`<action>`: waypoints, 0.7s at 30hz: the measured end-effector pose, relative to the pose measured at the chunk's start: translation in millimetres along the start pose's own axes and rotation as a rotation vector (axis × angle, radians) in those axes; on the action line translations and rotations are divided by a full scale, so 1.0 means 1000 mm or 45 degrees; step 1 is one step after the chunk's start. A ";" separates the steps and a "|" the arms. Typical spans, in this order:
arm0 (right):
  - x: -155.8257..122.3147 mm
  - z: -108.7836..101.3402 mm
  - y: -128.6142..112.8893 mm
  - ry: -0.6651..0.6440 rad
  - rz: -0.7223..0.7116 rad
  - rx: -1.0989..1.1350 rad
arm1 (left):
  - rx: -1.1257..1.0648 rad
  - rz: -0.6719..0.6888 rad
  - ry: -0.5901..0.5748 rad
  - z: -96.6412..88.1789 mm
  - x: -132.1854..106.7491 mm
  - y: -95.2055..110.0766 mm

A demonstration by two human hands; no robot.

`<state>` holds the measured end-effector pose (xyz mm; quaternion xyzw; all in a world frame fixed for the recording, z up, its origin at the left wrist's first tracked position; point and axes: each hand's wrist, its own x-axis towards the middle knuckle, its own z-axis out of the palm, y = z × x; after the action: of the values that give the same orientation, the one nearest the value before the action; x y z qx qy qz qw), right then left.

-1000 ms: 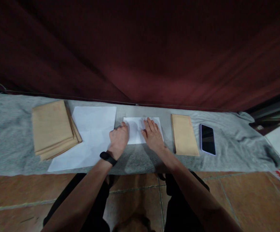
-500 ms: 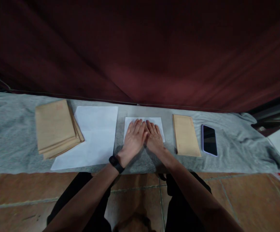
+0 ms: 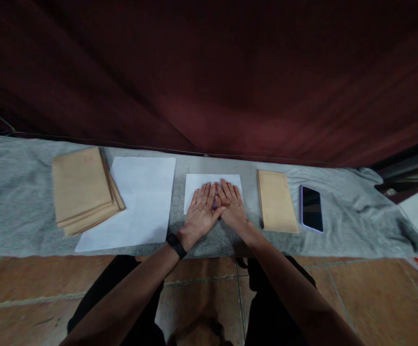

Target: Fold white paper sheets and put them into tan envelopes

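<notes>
Centrally on the grey cloth (image 3: 14,192), the folded white paper (image 3: 194,185) keeps bare strips between white sheet (image 3: 140,202) and brown envelope (image 3: 276,202). Left hand (image 3: 201,214) and right hand (image 3: 233,209) press it, fingers (image 3: 203,192) flat, outstretched, gripping nothing.

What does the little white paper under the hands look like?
The small white paper is a plain, thin rectangle with no writing showing. It lies flat on the grey cloth, between the larger white sheet and the single brown envelope, touching neither. The left hand and right hand rest open and flat on it, side by side, hiding its middle and near edge.
</notes>
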<state>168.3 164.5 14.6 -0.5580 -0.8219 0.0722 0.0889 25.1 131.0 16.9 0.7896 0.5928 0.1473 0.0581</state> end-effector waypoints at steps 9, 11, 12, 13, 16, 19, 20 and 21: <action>-0.009 -0.007 0.021 0.042 0.079 -0.074 | 0.112 -0.077 -0.051 -0.005 -0.005 -0.007; -0.011 -0.008 0.025 0.042 0.100 -0.087 | 0.116 -0.097 -0.059 -0.007 -0.006 -0.008; -0.011 -0.009 0.027 0.042 0.110 -0.094 | 0.117 -0.107 -0.059 -0.008 -0.006 -0.009; -0.012 -0.009 0.029 0.046 0.120 -0.100 | 0.120 -0.117 -0.056 -0.008 -0.007 -0.009; -0.014 -0.008 0.034 0.062 0.145 -0.116 | 0.137 -0.139 -0.045 -0.008 -0.009 -0.013; -0.017 -0.008 0.039 0.074 0.162 -0.123 | 0.139 -0.149 -0.035 -0.007 -0.011 -0.017; -0.018 -0.008 0.040 0.081 0.169 -0.121 | 0.136 -0.154 -0.031 -0.007 -0.012 -0.018; -0.019 -0.008 0.042 0.092 0.178 -0.116 | 0.134 -0.161 -0.028 -0.007 -0.013 -0.020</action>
<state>214.8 162.8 12.2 -0.6198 -0.7796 0.0206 0.0875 1.4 123.5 16.5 0.7542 0.6476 0.1035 0.0322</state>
